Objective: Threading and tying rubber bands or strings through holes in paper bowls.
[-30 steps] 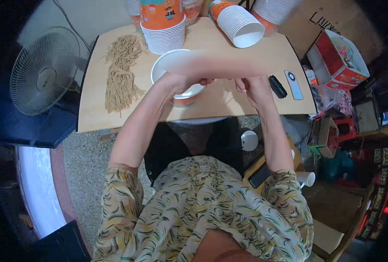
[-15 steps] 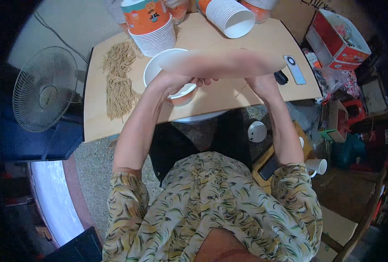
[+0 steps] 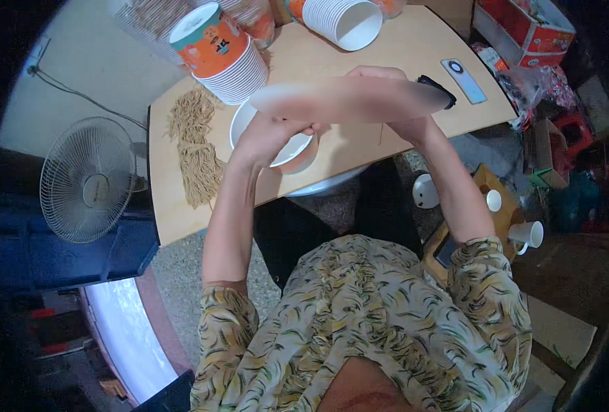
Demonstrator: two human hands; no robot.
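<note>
Above the mouth of a white-lined tub [image 3: 303, 162], near the front edge of the surface [image 3: 421, 41], left hand [image 3: 264, 139] with fingers bent inward; to its right, right hand [image 3: 399, 103], turned toward the left. Both partly masked by blur, so impossible to tell how tight the fingers are or what they hold. Just below the right hand, one thin tan strand [image 3: 380, 134], hanging down. For the tub, probably light and thin-walled, likely to dent or tip if pushed; best steadied by the rim. For the stringy tan bundles [image 3: 201, 172], laid along the left side of the surface, probably light, prone to tangle and perhaps brittle; better scooped from beneath the middle than pulled by loose ends. Farther back, a tall stack of nested tubs [image 3: 232, 69] and a tipped stack [image 3: 345, 24], mouth facing forward; at the right, a black object [image 3: 436, 91] beside a pale phone [image 3: 464, 81]. Beyond the surface, a fan [image 3: 88, 180] at left, a red-and-white box [image 3: 524, 38] at right, and white cups [image 3: 526, 235] lower down, above a speckled floor [image 3: 181, 275].
</note>
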